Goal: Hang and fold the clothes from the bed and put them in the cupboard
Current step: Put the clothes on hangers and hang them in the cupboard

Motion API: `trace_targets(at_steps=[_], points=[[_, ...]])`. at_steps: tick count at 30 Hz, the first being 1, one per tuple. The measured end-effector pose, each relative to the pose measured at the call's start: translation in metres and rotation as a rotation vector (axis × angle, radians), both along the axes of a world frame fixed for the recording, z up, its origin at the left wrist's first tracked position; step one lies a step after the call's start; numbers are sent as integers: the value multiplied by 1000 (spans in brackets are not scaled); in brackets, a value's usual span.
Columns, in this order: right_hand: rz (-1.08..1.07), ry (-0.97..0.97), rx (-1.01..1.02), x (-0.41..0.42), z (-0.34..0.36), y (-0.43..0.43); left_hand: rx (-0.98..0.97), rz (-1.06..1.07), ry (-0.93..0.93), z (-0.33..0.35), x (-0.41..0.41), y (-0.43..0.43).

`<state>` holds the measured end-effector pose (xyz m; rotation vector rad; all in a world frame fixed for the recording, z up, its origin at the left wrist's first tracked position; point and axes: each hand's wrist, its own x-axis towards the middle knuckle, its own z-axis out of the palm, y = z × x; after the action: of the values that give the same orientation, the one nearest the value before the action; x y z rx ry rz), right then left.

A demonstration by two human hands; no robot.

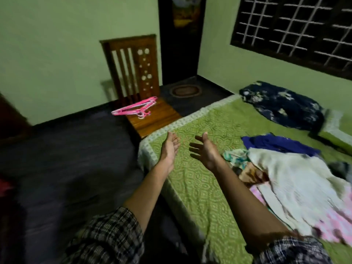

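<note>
A person stands at the side of a bed [200, 187] covered in a green cotton spread printed with a repeating pale geometric pattern and edged with a lighter checked border. Both forearms reach forward out of dark plaid sleeves [114, 237].

The left hand [170, 147] and right hand [206, 151] hover side by side over the bed's corner nearest the chair, palms turned inward and partly upward. The fingers [194, 146] of both hands are spread and relaxed, and they hold nothing.

The pile of clothes [285, 187] lies loose and crumpled on the bed just to the right of the right hand, not touching it. On top is a large cream-white garment [297, 180] with a soft, slightly ribbed look. A deep blue garment [276, 143] is bunched behind it, a teal floral piece [236, 157] pokes out at the edge closest to the right wrist, and pink fabric [327, 227] spreads beneath, toward the near edge of the bed. The picture is blurred here, so finer detail cannot be made out.

At the bed's far edge, under the window, rests a navy pillow [282, 105] with a pale flower print.

Beside the bed's far left corner stands a wooden chair [152, 119] with a slatted back pierced by round cut-outs. A bundle of thin pink plastic hangers [135, 109] lies on its seat, overhanging the left edge, well apart from both hands.

The floor [66, 159] is dark, with an oval mat [185, 90] by a dark doorway. The walls are pale green, and a window [295, 31] has a white grid grille.
</note>
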<state>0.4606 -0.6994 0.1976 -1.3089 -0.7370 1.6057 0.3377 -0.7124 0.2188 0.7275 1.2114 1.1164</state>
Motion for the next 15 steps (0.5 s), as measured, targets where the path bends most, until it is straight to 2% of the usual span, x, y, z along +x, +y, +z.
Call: trace_targets(at_steps=[7,15], points=[[136,31,12,-118,-2,133,30,174,-56,0,-111,107],[142,31,26,-203,7,294,4,227,11,6,-200,255]])
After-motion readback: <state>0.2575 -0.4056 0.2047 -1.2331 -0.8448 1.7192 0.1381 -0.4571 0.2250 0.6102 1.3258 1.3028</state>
